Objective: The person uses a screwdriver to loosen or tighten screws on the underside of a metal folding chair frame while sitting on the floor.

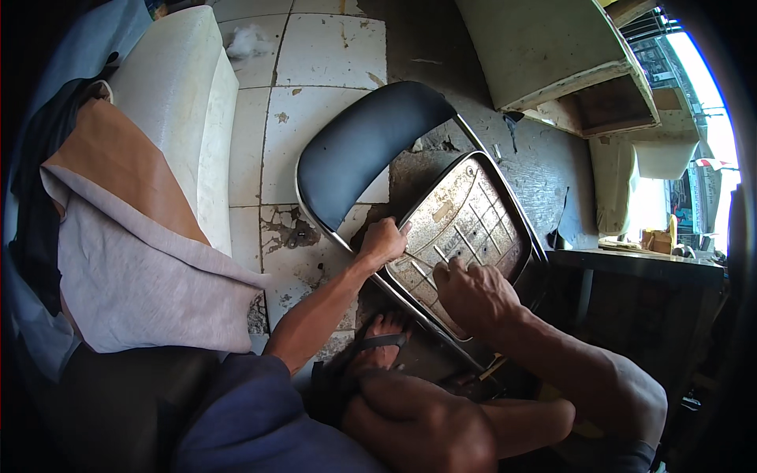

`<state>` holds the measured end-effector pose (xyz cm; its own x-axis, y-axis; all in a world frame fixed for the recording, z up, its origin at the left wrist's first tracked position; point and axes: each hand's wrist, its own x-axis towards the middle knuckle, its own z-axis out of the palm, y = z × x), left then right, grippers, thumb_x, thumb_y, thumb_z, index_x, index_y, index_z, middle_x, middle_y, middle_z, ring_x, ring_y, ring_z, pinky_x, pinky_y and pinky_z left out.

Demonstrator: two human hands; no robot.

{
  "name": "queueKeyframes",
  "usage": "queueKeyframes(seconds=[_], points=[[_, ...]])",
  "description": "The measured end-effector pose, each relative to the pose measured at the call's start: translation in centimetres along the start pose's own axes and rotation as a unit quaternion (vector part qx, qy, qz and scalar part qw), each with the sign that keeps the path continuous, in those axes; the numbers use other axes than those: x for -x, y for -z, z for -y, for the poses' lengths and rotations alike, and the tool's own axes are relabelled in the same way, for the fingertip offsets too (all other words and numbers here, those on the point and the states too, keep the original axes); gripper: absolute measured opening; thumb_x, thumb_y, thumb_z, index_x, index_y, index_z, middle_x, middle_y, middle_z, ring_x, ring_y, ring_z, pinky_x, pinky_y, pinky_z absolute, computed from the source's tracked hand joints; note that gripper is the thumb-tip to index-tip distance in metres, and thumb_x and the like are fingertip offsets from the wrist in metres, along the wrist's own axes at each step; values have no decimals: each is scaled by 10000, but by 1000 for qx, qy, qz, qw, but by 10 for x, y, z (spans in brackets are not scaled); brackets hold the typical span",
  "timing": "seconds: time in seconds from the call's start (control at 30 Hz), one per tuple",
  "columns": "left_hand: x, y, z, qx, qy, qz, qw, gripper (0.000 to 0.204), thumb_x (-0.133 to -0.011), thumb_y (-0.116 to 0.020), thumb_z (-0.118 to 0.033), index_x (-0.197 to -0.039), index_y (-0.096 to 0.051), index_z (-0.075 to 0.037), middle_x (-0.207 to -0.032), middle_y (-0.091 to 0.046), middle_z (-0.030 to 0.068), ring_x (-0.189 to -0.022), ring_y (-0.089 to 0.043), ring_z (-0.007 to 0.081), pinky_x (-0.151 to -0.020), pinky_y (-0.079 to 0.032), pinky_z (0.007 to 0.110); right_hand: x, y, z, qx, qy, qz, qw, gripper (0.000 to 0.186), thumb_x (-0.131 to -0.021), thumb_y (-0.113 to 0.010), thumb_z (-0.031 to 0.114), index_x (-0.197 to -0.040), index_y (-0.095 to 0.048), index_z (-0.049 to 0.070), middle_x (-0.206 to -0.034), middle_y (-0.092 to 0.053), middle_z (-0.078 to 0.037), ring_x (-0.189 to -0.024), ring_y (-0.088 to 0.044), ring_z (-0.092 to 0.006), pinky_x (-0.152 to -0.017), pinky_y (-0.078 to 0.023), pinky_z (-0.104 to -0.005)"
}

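Backrest was padded; seat pan work seemed unfinished, left hand gripping its edge, right hand closed, contents hidden.

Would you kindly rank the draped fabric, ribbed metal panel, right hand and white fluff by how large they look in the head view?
1. Draped fabric
2. Ribbed metal panel
3. Right hand
4. White fluff, which lies farther off, so it may look smaller
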<state>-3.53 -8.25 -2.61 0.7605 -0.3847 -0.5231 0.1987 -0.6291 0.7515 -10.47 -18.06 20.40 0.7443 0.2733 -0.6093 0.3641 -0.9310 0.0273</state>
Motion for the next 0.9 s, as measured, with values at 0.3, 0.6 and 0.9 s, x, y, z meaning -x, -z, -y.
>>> queueKeyframes(seconds=[0.3,0.6,0.9], points=[[-2,7,-5,11,41,23,999,553,-992,-528,-461,-1118,-641,65,-1090,-675,305,-1063,-653,439,-920,-532,483,-18,3,8,-295,-224,13,929,215,-872,-563,78,-820,-682,-92,-778,-673,-268,-703,-713,-324,-600,-574,-408],[0,4,-4,-37,23,34,998,550,-986,-532,-460,-1100,-645,66,-1072,-679,300,-1047,-656,441,-914,-531,486,14,-3,-5,-39,-101,-44,993,438,-854,-655,132,-1194,-515,-105,-935,-654,-218,-706,-704,-260,-562,-568,-330],[-2,7,12,2,48,32,998,560,-975,-554,-463,-1113,-651,71,-1078,-679,304,-1037,-666,432,-900,-538,481,-22,-1,9,-181,-141,60,971,246,-900,-570,139,-961,-630,-91,-852,-676,-257,-750,-726,-280,-634,-580,-394]])
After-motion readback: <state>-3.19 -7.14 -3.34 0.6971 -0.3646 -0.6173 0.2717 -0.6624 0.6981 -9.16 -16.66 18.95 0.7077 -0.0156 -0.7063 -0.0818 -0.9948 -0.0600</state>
